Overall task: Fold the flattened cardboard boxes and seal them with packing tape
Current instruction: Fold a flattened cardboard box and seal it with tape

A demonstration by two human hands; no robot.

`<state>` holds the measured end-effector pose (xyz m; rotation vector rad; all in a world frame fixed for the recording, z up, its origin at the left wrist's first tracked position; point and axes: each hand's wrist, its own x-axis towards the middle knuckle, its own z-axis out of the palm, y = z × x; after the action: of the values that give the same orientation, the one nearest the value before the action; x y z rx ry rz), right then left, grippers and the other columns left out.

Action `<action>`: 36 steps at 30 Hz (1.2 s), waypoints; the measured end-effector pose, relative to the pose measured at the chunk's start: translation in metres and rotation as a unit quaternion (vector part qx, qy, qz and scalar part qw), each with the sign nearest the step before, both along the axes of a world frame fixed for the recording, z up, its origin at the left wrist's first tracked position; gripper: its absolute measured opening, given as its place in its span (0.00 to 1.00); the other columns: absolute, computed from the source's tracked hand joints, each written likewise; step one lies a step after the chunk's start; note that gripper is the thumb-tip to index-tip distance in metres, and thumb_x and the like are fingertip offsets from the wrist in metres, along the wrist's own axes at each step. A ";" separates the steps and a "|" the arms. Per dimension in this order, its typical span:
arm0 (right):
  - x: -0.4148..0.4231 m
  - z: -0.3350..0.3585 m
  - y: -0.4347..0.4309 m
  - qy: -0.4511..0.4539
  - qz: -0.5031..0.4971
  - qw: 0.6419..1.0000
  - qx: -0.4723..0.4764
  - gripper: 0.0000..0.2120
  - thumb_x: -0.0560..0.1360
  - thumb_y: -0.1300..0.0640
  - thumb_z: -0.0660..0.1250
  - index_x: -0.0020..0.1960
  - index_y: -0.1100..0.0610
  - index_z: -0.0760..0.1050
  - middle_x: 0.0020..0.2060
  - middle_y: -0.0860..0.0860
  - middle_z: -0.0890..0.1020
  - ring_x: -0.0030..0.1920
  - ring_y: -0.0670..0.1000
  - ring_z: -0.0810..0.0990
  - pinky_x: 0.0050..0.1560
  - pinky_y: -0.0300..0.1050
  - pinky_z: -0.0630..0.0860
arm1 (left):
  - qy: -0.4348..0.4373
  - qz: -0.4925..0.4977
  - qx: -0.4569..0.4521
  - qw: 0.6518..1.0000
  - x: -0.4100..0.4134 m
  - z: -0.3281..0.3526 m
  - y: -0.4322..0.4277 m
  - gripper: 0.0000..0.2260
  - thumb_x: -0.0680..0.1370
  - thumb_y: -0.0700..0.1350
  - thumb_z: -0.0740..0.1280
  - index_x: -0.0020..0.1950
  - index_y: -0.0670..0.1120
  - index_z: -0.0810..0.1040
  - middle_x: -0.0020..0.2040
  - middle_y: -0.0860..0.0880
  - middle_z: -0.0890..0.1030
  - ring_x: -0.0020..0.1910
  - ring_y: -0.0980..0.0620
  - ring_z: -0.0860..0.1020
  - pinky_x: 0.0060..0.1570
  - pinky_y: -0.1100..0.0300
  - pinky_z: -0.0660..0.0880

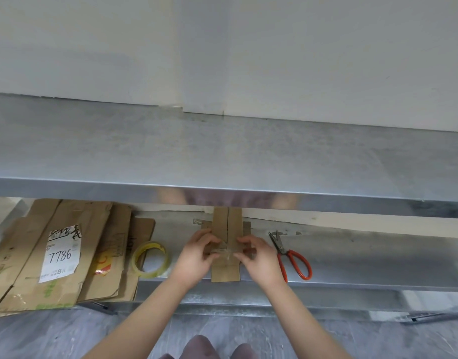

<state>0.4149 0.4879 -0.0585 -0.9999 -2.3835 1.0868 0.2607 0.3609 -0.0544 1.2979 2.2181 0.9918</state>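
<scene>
A small brown cardboard box [227,221] lies on the lower metal shelf [352,257], its two flaps meeting along a centre seam. My left hand [196,255] and my right hand [259,257] grip it from either side, fingers pressing a strip of clear tape [226,251] across the seam. A roll of yellowish packing tape [151,259] rests on the shelf left of my left hand. Red-handled scissors [291,255] lie to the right of my right hand. Flattened cardboard boxes [59,252] are stacked at the left, one with a white label reading 7786.
An upper metal shelf [222,156] juts out above the work area and hides the box's far end. A white wall [222,47] stands behind. Grey floor [54,338] lies below, with my knees [209,348] at the bottom edge.
</scene>
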 end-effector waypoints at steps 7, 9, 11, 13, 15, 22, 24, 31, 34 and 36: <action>0.011 0.008 -0.015 -0.025 -0.059 0.992 -0.107 0.15 0.75 0.47 0.71 0.58 0.48 0.71 0.43 0.43 0.81 0.44 0.40 0.79 0.41 0.31 0.72 | -0.143 0.036 -0.033 0.989 0.003 0.013 -0.010 0.26 0.75 0.56 0.69 0.70 0.54 0.64 0.62 0.55 0.72 0.58 0.54 0.74 0.59 0.56 0.73; 0.009 0.010 -0.015 -0.016 -0.079 0.975 -0.206 0.23 0.73 0.52 0.72 0.65 0.48 0.68 0.47 0.46 0.82 0.48 0.45 0.81 0.47 0.38 0.77 | -0.194 0.056 -0.071 0.977 -0.001 0.014 -0.007 0.32 0.74 0.53 0.71 0.74 0.54 0.60 0.64 0.52 0.71 0.59 0.50 0.75 0.60 0.53 0.73; 0.004 0.014 -0.014 -0.015 -0.075 0.960 -0.269 0.26 0.72 0.59 0.72 0.67 0.49 0.69 0.54 0.48 0.82 0.54 0.49 0.81 0.53 0.43 0.77 | -0.249 0.066 -0.079 0.963 -0.002 0.017 -0.002 0.30 0.74 0.47 0.72 0.73 0.51 0.64 0.63 0.50 0.73 0.60 0.50 0.75 0.62 0.53 0.72; 0.001 0.022 -0.014 0.002 -0.076 0.960 -0.270 0.21 0.71 0.61 0.70 0.62 0.50 0.72 0.53 0.46 0.82 0.56 0.49 0.80 0.54 0.42 0.77 | -0.317 0.081 -0.036 0.944 0.002 0.028 0.000 0.25 0.74 0.42 0.72 0.69 0.48 0.68 0.61 0.50 0.75 0.59 0.51 0.76 0.59 0.55 0.75; 0.001 0.031 -0.014 0.040 -0.096 0.961 -0.257 0.12 0.74 0.56 0.70 0.56 0.50 0.73 0.50 0.44 0.82 0.55 0.48 0.81 0.56 0.47 0.78 | -0.347 0.099 0.012 0.933 0.005 0.044 0.001 0.18 0.76 0.45 0.70 0.64 0.48 0.70 0.59 0.51 0.76 0.56 0.53 0.77 0.52 0.60 0.76; -0.002 0.072 -0.022 0.063 -0.115 0.986 -0.105 0.18 0.79 0.38 0.57 0.64 0.43 0.73 0.44 0.45 0.81 0.47 0.48 0.81 0.48 0.48 0.77 | -0.294 0.097 0.070 0.948 0.004 0.087 0.007 0.07 0.79 0.57 0.62 0.56 0.60 0.73 0.54 0.49 0.76 0.52 0.51 0.77 0.50 0.56 0.79; -0.001 0.084 -0.026 0.096 -0.103 0.982 -0.127 0.22 0.75 0.38 0.61 0.67 0.43 0.72 0.47 0.44 0.81 0.48 0.45 0.80 0.50 0.45 0.77 | -0.279 0.100 0.097 0.950 0.006 0.093 0.007 0.05 0.79 0.55 0.64 0.51 0.56 0.74 0.54 0.49 0.76 0.52 0.50 0.78 0.50 0.56 0.80; 0.008 0.081 -0.041 0.157 -0.101 0.970 -0.153 0.18 0.73 0.51 0.72 0.61 0.46 0.73 0.55 0.40 0.80 0.56 0.40 0.78 0.56 0.32 0.72 | -0.291 0.055 0.140 0.945 0.017 0.078 -0.016 0.27 0.72 0.38 0.73 0.65 0.55 0.66 0.61 0.53 0.75 0.60 0.56 0.76 0.58 0.57 0.76; 0.015 0.065 -0.048 0.154 -0.095 0.968 -0.174 0.26 0.72 0.62 0.74 0.66 0.49 0.70 0.56 0.40 0.78 0.54 0.37 0.78 0.50 0.28 0.74 | -0.347 0.066 0.164 0.921 0.024 0.061 -0.028 0.32 0.72 0.31 0.72 0.70 0.50 0.62 0.62 0.51 0.76 0.61 0.57 0.77 0.60 0.62 0.75; 0.021 0.050 -0.052 0.139 -0.087 0.967 -0.194 0.27 0.71 0.64 0.74 0.65 0.47 0.69 0.57 0.40 0.77 0.56 0.39 0.77 0.50 0.30 0.75 | -0.366 0.077 0.146 0.916 0.027 0.051 -0.035 0.31 0.72 0.35 0.74 0.70 0.50 0.65 0.63 0.53 0.76 0.62 0.59 0.76 0.60 0.65 0.73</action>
<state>0.4362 0.4357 -0.0085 -1.0724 -1.8640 1.5476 0.2881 0.3262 -0.0038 0.6691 1.6349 1.5984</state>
